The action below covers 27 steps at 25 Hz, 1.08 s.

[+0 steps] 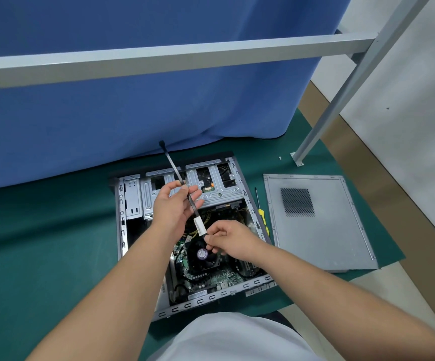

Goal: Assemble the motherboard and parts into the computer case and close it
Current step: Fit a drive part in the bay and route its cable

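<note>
Your left hand [176, 204] and right hand [226, 239] hover over the open computer case [122, 230], both holding one flat black cable [177, 175]: the left pinches it mid-length between thumb and fingers, while the right grips its lower end just below a white label [200, 226]. The hands are near each other but apart, and the cable runs stiffly up and away from you, its black connector [161, 144] showing against the blue curtain [133, 100]. The case lies on its side on the green mat [41, 243] with its interior facing up — the motherboard [211, 278] is seated inside, with the CPU cooler fan [202, 255] directly beneath your right hand and yellow wires [202, 220] partly hidden behind the cable and your left wrist. The metal drive cage [211, 183] spans the far end of the case, partly covered by your left hand. To the right of the case, a yellow-handled screwdriver [262, 214] lies on the mat just beside the case wall, and the detached side panel [315, 220] — vent grille up — rests flat beyond it. A grey frame bar [185, 57] crosses the upper view; its leg [312, 136] stands on the mat's far right, with a small screw [280, 157] nearby.
</note>
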{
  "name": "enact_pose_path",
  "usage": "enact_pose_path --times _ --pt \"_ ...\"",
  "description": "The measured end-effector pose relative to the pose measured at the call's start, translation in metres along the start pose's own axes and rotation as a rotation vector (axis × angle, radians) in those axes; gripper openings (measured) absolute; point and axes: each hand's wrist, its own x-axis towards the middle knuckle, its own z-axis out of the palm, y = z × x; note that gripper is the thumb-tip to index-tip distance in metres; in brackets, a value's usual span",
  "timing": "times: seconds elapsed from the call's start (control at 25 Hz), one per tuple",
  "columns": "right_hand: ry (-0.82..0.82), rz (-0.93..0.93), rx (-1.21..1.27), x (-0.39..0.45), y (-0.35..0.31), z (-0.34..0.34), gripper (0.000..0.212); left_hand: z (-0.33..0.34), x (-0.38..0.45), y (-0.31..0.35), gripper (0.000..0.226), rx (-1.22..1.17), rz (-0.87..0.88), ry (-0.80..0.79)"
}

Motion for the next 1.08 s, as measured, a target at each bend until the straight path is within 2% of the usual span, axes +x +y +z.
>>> enact_pose_path --times 0.28,0.44,0.56,0.72,0.88,1.08 --pt "0.181 -0.034 -0.086 -0.002 0.01 -0.012 0.011 0.005 -0.016 -0.004 0.023 0.341 -0.133 -0.242" --pt "0.326 -0.033 -0.064 -0.002 0.021 -0.015 0.01 0.006 -0.025 -0.026 0.02 0.494 -0.133 -0.354" --pt "0.368 0.0 0.017 -0.003 0.029 -0.016 0.004 0.005 -0.027 -0.038 0.022 0.567 -0.113 -0.335" --pt "0.384 0.041 0.113 -0.005 0.032 -0.013 0.013 0.003 -0.026 -0.048 0.035 0.598 -0.131 -0.36" --pt "0.391 0.057 0.173 -0.007 0.033 -0.013 0.012 -0.003 -0.026 -0.056 0.049 0.657 -0.12 -0.38" --pt "0.36 0.095 0.191 -0.01 0.032 -0.008 0.01 -0.015 -0.027 -0.062 0.03 0.765 -0.1 -0.335"
